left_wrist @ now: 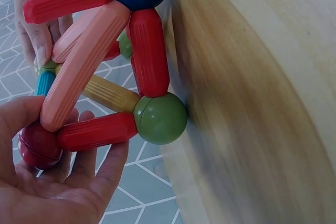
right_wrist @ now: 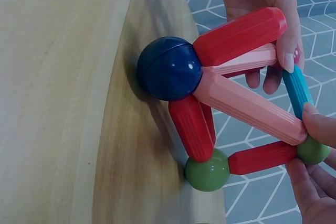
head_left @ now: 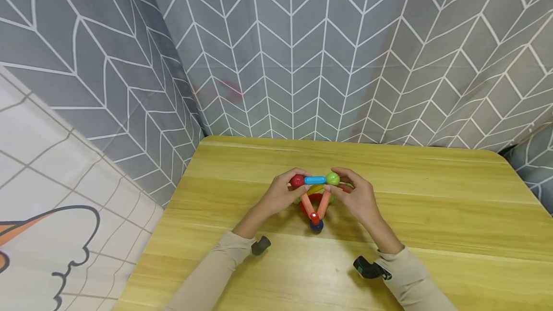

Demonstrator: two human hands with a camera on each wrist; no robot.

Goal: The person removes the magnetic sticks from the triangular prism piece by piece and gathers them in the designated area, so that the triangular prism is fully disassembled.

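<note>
A toy frame of ridged building rods and balls stands on the table, held at its upper end by both hands. My left hand (head_left: 281, 193) grips the dark red ball (left_wrist: 39, 145), thumb and fingers around it. My right hand (head_left: 356, 198) pinches the light green ball (head_left: 332, 178) at the other corner. A blue rod (head_left: 315, 180) joins these two balls. Two pink rods (right_wrist: 252, 106) run from them to a dark blue ball (right_wrist: 169, 68), from which a red rod (right_wrist: 241, 36) sticks out freely. Lower green balls (left_wrist: 160, 118), red rods and a yellow rod (left_wrist: 111, 92) form the base.
The wooden table (head_left: 432, 196) extends around the frame on all sides. Behind it hangs a grey curtain (head_left: 302, 61) with white lines, and a white patterned cloth (head_left: 78, 181) is at the left. Black wrist devices (head_left: 367, 268) sit by the sleeves.
</note>
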